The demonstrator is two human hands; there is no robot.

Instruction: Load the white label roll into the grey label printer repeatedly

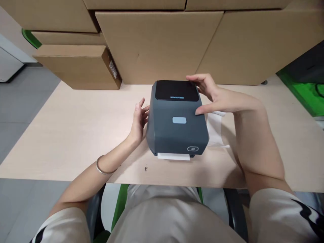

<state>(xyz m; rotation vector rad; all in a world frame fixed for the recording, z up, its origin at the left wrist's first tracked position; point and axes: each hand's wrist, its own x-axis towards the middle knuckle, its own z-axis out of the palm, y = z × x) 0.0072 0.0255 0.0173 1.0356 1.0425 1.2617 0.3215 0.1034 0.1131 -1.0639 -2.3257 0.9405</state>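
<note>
Fingers (204, 108) either side — grey printer (178, 135)

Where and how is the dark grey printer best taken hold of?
The printer is probably best gripped low on its two sides, with the left hand and right hand coming from either side: it is a broad block sitting upright on the table. The near edge looks a poorer hold, since a white paper strip sticks out there.

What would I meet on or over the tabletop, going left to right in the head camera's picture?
The low cardboard box, then the left hand, then the dark gray printer, then the loose white paper.
</note>
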